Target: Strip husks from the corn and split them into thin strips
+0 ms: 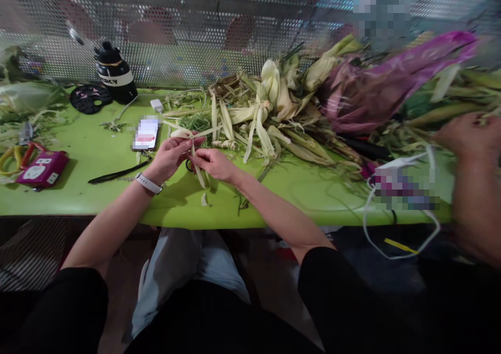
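Observation:
Pale corn husk strips cross between my two hands over the green table. My left hand, with a white band on the wrist, is closed in a pinch on the husk strips near where they meet. From the right, my right hand pinches the strip that hangs down, its fingertips close to the left ones. A small dark ring shows between the hands; what it belongs to is hidden. A small husk scrap lies just below them.
A heap of corn husks and a pink plastic bag fill the back right. A phone, black bottle, magenta box and scissors stand left. A co-worker's arm and a white cable are right.

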Demonstrator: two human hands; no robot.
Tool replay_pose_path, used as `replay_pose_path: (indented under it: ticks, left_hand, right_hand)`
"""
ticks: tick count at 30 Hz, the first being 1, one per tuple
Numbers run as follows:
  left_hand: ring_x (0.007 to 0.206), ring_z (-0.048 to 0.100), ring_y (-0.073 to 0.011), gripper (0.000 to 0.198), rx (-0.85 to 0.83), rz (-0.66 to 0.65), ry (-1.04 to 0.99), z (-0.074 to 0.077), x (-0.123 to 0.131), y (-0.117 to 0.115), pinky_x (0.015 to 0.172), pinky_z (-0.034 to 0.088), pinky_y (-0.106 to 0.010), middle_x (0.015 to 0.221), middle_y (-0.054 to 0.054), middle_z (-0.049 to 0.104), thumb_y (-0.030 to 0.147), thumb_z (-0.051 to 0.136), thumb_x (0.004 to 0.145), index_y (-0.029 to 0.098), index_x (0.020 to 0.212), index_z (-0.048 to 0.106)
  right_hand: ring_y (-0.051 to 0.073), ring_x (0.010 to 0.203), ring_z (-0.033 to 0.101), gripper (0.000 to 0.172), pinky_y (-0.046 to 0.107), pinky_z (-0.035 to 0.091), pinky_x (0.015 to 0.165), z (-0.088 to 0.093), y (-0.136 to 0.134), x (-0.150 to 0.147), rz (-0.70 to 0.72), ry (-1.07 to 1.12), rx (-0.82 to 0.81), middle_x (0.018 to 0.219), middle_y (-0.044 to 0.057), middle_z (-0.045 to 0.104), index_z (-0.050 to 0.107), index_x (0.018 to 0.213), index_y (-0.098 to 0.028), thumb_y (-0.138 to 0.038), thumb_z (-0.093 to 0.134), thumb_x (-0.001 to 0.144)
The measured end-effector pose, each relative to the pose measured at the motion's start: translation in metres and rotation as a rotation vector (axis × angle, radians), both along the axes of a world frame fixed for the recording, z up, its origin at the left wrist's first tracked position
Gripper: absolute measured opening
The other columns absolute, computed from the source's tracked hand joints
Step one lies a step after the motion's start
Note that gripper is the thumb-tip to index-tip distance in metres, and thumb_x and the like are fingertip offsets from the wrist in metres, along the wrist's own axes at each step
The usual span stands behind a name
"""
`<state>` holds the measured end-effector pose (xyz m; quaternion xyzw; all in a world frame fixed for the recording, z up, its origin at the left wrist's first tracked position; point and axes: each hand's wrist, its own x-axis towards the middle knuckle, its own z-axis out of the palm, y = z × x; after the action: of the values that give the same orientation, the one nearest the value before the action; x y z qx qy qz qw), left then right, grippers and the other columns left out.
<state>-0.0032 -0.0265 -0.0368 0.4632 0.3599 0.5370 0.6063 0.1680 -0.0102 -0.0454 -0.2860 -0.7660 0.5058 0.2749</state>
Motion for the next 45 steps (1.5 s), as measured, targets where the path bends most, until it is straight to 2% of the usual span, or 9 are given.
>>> replay_pose_path:
  ticks: [5, 10, 12, 16, 22, 31, 38, 43, 45]
  left_hand:
    - [0.081, 0.069, -0.016, 0.019, -0.029, 0.063, -0.031, 0.001, 0.002, -0.001, 0.069, 0.058, -0.028, 0.089, -0.006, 0.073, 0.022, 0.064, 0.088, 0.014, 0.104, 0.068]
    - [0.061, 0.059, -0.0084, 0.019, 0.03, 0.017, 0.107, -0.001, 0.005, -0.001, 0.056, 0.049, -0.019, 0.072, -0.001, 0.064, 0.034, 0.07, 0.09, 0.015, 0.094, 0.068]
    - [0.052, 0.051, -0.0056, 0.024, 0.055, -0.04, 0.179, -0.003, 0.008, -0.002, 0.048, 0.04, -0.017, 0.067, 0.0, 0.061, 0.038, 0.075, 0.086, 0.015, 0.086, 0.068]
    - [0.049, 0.046, -0.004, 0.032, 0.075, -0.091, 0.225, -0.003, 0.015, -0.004, 0.045, 0.035, -0.018, 0.067, -0.001, 0.063, 0.043, 0.079, 0.083, 0.014, 0.077, 0.065]
    - [0.052, 0.049, -0.004, 0.029, 0.018, 0.001, 0.126, 0.003, 0.016, -0.008, 0.047, 0.037, -0.017, 0.071, -0.001, 0.066, 0.039, 0.079, 0.082, 0.015, 0.082, 0.064]
    - [0.053, 0.052, -0.0044, 0.025, -0.024, -0.056, 0.066, -0.004, 0.009, -0.004, 0.048, 0.039, -0.017, 0.072, -0.002, 0.069, 0.035, 0.08, 0.081, 0.013, 0.087, 0.069]
    - [0.05, 0.052, -0.0037, 0.02, -0.033, -0.129, 0.124, 0.0, 0.016, -0.007, 0.048, 0.039, -0.016, 0.068, -0.003, 0.07, 0.028, 0.081, 0.08, 0.012, 0.084, 0.07]
    - [0.055, 0.059, -0.0055, 0.018, -0.086, -0.085, 0.049, 0.0, 0.004, -0.003, 0.051, 0.045, -0.015, 0.071, -0.004, 0.071, 0.026, 0.078, 0.084, 0.012, 0.081, 0.069]
    - [0.063, 0.066, -0.0079, 0.013, -0.101, -0.039, -0.039, 0.001, -0.003, 0.002, 0.054, 0.049, -0.016, 0.077, -0.005, 0.074, 0.025, 0.075, 0.087, 0.013, 0.087, 0.069]
  right_hand:
    - [0.014, 0.064, 0.055, 0.026, 0.031, 0.045, 0.065, 0.01, -0.005, 0.007, -0.139, -0.13, 0.155, 0.074, 0.003, 0.066, 0.065, 0.082, -0.017, -0.042, 0.064, 0.088]
    - [0.02, 0.089, 0.06, 0.04, 0.035, 0.048, 0.081, 0.029, -0.001, 0.021, -0.587, 0.007, 0.472, 0.088, 0.008, 0.066, 0.06, 0.075, -0.02, -0.053, 0.051, 0.096]
    - [0.022, 0.098, 0.061, 0.046, 0.036, 0.049, 0.087, 0.026, 0.006, 0.021, -0.541, 0.015, 0.381, 0.091, 0.009, 0.066, 0.06, 0.074, -0.02, -0.061, 0.05, 0.095]
    - [0.021, 0.093, 0.065, 0.049, 0.035, 0.054, 0.08, 0.01, 0.018, 0.011, -0.297, 0.201, -0.017, 0.091, 0.007, 0.07, 0.065, 0.086, -0.022, -0.07, 0.056, 0.087]
    - [0.02, 0.102, 0.067, 0.05, 0.036, 0.056, 0.085, 0.008, 0.02, 0.004, -0.463, 0.326, -0.044, 0.092, 0.007, 0.072, 0.066, 0.092, -0.024, -0.071, 0.049, 0.09]
    - [0.018, 0.086, 0.071, 0.04, 0.033, 0.059, 0.078, 0.012, 0.015, 0.007, -0.354, 0.505, -0.322, 0.082, 0.003, 0.072, 0.069, 0.09, -0.023, -0.062, 0.072, 0.08]
    - [0.021, 0.093, 0.07, 0.035, 0.037, 0.058, 0.084, 0.001, 0.027, 0.009, -0.371, 0.524, -0.286, 0.083, 0.004, 0.072, 0.068, 0.083, -0.023, -0.058, 0.07, 0.083]
    - [0.024, 0.103, 0.068, 0.043, 0.042, 0.056, 0.083, -0.008, 0.074, 0.038, -0.535, 0.472, -0.17, 0.098, 0.011, 0.072, 0.063, 0.093, -0.02, -0.061, 0.051, 0.095]
    - [0.024, 0.106, 0.066, 0.047, 0.042, 0.054, 0.082, -0.006, 0.092, 0.054, -0.701, 0.427, -0.105, 0.103, 0.015, 0.068, 0.063, 0.1, -0.017, -0.056, 0.037, 0.101]
